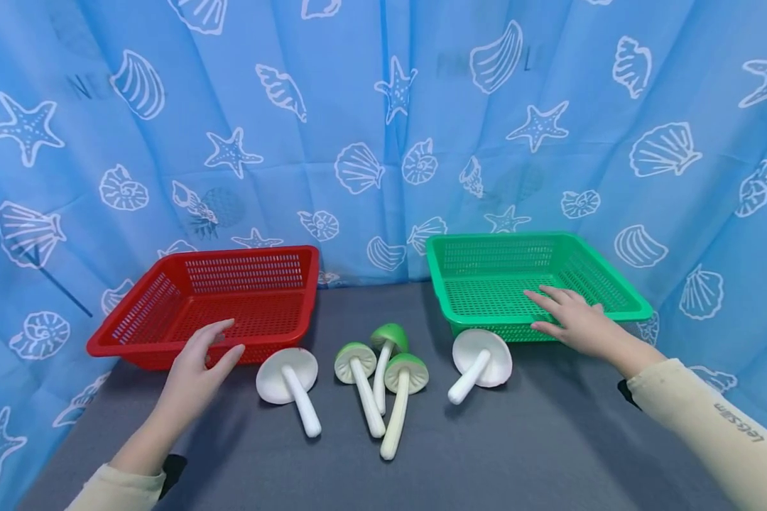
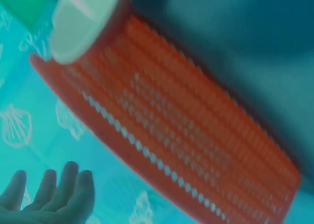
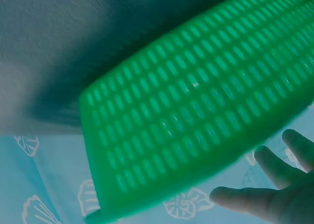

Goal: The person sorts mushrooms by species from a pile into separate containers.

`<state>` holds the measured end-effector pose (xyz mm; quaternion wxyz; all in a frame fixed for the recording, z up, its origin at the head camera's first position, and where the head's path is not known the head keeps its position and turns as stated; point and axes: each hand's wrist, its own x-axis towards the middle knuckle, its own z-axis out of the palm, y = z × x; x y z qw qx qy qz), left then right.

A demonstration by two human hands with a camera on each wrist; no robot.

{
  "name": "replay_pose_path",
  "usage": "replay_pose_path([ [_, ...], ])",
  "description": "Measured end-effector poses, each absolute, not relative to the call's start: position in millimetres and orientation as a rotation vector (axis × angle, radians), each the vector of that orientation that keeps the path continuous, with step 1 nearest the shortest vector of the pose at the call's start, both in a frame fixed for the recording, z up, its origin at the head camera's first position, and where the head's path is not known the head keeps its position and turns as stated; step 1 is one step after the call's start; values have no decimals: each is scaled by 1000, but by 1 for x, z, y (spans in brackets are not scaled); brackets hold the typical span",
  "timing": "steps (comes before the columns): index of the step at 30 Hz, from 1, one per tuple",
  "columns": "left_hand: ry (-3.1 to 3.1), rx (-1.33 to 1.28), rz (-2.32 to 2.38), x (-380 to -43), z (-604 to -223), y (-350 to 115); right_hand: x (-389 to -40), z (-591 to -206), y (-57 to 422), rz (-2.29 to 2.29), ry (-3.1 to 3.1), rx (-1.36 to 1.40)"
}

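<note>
My left hand point(image 1: 198, 365) hovers by the front of the red basket point(image 1: 299, 337), its fingers relaxed and holding nothing. Over the front right side of the green basket point(image 1: 444, 284), my right hand point(image 1: 575, 323) is spread with nothing in it. Between the baskets lie toy mushrooms on the dark cloth. One white-capped mushroom point(image 1: 287, 376) is nearest my left hand, and another white-capped mushroom point(image 1: 482, 358) lies before the green basket. Three green-capped mushrooms, among them one at the back point(image 1: 390, 337), lie clustered in the middle with stems toward me. Neither wrist view shows anything held.
A blue curtain point(image 1: 358, 213) with white shells and starfish hangs directly behind both baskets and down the sides. The grey cloth-covered table point(image 1: 460, 461) stretches in front of the mushrooms. No objects show inside the baskets.
</note>
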<state>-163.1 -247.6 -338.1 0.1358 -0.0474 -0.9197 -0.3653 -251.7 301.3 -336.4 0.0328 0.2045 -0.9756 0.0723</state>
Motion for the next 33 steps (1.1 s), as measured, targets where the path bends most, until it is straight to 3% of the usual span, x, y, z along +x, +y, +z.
replay_pose_path([
  [18,-2531,-179,-1644,-153,-372,-179,-251,-373,299,300,-2796,592],
  [33,-2542,208,-2117,-155,-387,-130,-250,-376,297,271,-2770,541],
])
